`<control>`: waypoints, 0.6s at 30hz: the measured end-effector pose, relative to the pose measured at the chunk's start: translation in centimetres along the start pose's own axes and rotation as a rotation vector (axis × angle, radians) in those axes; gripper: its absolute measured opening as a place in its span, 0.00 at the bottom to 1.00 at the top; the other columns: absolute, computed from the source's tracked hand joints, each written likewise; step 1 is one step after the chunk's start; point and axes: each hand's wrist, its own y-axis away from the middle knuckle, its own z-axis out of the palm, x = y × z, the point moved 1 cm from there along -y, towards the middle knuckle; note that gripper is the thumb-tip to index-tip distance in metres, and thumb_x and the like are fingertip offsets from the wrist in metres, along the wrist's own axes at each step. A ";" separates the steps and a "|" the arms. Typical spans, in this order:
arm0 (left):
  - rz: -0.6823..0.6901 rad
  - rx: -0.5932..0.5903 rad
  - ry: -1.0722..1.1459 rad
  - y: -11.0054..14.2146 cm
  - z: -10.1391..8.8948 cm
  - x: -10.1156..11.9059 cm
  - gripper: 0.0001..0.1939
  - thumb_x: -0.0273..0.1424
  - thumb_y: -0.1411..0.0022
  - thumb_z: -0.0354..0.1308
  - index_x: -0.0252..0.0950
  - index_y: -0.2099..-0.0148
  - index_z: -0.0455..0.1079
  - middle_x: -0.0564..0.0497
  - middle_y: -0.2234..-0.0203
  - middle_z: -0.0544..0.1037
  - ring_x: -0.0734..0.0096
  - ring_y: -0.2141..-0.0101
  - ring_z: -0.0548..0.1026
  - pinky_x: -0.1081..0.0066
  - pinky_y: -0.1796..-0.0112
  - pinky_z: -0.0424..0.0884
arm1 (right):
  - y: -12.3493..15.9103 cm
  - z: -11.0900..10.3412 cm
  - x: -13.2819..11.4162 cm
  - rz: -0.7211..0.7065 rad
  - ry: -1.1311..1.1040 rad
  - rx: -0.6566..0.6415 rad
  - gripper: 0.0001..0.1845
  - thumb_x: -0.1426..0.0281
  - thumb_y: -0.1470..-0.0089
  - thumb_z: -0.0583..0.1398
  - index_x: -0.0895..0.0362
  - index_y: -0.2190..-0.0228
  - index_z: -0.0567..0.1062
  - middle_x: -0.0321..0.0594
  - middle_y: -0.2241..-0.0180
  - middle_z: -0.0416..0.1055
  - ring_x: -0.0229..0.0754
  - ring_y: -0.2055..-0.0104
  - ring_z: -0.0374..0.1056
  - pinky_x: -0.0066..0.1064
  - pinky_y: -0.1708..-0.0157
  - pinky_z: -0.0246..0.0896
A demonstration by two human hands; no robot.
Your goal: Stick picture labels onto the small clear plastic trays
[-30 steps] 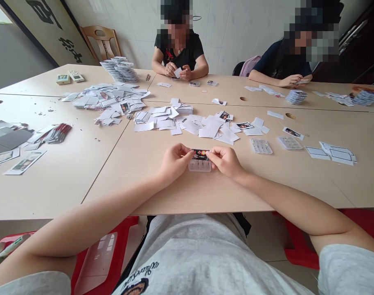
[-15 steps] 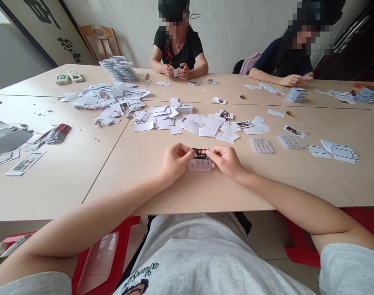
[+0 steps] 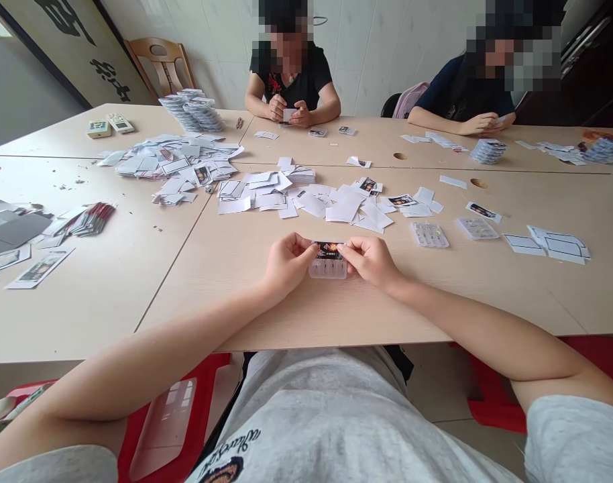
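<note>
The left hand [image 3: 286, 263] and right hand [image 3: 371, 261] gripped a dark printed card [image 3: 328, 249] from either side, fingers closed on its edges, over a clear plastic blister pack [image 3: 327, 270]. Both lay on the counter [image 3: 200, 288], near its front edge, below scattered white paper scraps [image 3: 306, 201].

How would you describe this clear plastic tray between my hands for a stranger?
Below the scattered white paper scraps on the pale table, find the left hand and right hand. Between them sits a clear plastic tray topped by a black printed card; the similar trays nearby have none.
</note>
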 end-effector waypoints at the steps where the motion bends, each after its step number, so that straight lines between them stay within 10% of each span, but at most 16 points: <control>1: 0.000 -0.001 0.001 0.0 0.0 0.0 0.12 0.36 0.49 0.62 0.35 0.73 0.62 0.52 0.77 0.73 0.74 0.76 0.70 0.76 0.75 0.62 | 0.0 0.0 0.0 0.001 -0.001 0.000 0.18 0.62 0.48 0.57 0.57 0.84 0.64 0.34 0.87 0.65 0.34 0.83 0.60 0.26 0.79 0.52; 18: 0.006 0.008 0.011 0.1 0.2 0.5 0.12 0.35 0.49 0.62 0.33 0.74 0.63 0.52 0.79 0.72 0.76 0.77 0.68 0.77 0.76 0.61 | -0.2 -0.3 0.2 -0.014 0.010 0.003 0.19 0.62 0.48 0.58 0.57 0.85 0.65 0.34 0.87 0.65 0.35 0.83 0.60 0.26 0.81 0.52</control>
